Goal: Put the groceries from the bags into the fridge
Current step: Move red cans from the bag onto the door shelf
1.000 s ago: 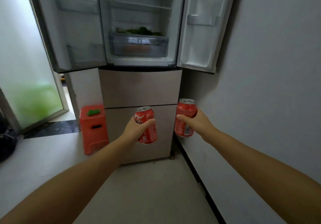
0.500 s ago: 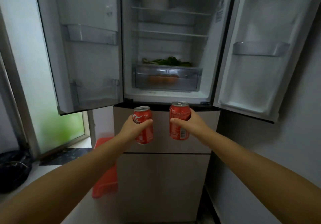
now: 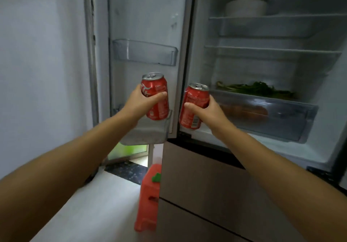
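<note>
My left hand (image 3: 139,104) grips a red cola can (image 3: 156,95) upright, its base just above the lower bin (image 3: 150,132) of the fridge's open left door. My right hand (image 3: 208,113) grips a second red cola can (image 3: 194,106), tilted slightly, in front of the left edge of the fridge's main compartment (image 3: 262,63). Both door and compartment stand open. No bags are in view.
An upper door bin (image 3: 144,52) is above the left can. Inside are a clear crisper drawer (image 3: 272,115) with leafy greens (image 3: 257,89) on top, glass shelves and a white bowl (image 3: 246,7). A red stool (image 3: 148,198) stands on the floor beside the lower drawers (image 3: 202,191).
I have moved closer and turned left; both cans rose. The left can now hangs over the left door's lower bin, and the right can is at the compartment's left edge.
</note>
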A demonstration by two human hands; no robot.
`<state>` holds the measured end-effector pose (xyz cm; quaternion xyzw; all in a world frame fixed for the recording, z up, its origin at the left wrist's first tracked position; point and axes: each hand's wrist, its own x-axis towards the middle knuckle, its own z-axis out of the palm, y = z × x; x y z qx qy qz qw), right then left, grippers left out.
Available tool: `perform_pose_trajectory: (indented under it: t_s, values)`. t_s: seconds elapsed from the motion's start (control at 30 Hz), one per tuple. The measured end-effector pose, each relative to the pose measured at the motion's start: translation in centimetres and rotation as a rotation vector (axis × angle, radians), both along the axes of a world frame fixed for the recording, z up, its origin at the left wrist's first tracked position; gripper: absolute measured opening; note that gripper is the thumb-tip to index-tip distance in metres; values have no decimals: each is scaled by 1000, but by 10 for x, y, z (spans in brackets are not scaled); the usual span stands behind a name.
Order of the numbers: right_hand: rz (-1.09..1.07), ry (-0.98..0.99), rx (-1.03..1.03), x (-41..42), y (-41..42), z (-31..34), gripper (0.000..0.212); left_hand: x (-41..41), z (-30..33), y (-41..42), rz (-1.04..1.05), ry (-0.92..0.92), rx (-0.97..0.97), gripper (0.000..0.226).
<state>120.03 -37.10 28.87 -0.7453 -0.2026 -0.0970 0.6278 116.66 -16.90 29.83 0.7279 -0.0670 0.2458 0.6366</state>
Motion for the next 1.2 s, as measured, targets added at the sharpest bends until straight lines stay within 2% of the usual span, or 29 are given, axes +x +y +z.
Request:
perform_pose_trajectory:
  t_s: [0.1, 0.27, 0.5, 0.6, 0.8, 0.93, 1.03, 1.1, 1.2]
  values:
    - [112, -53, 2, 34, 27, 14, 58, 15, 10, 25, 159, -17, 46, 40]
    - [226, -96, 2, 66, 76, 16, 59, 32, -8, 55, 328, 94, 139, 57]
    - [148, -171, -244, 76, 97, -13, 67, 35, -32, 57, 453, 216, 441, 72]
    - [118, -244, -354, 77, 95, -17, 69, 34, -36, 51, 497, 242, 552, 65]
    - [127, -296, -490, 68, 94, -21, 70, 28, -29, 57, 431, 276, 606, 65]
    - [151, -297, -572, 69, 94, -18, 49, 24, -26, 62, 327, 296, 564, 56]
    - [98, -346, -642, 69, 95, -16, 69, 23, -27, 64, 292, 274, 572, 53]
    - [98, -363, -660, 66, 94, -15, 82, 24, -30, 64, 296, 248, 620, 59]
    - [83, -369, -721, 62, 94, -13, 75, 25, -34, 64, 313, 224, 671, 67]
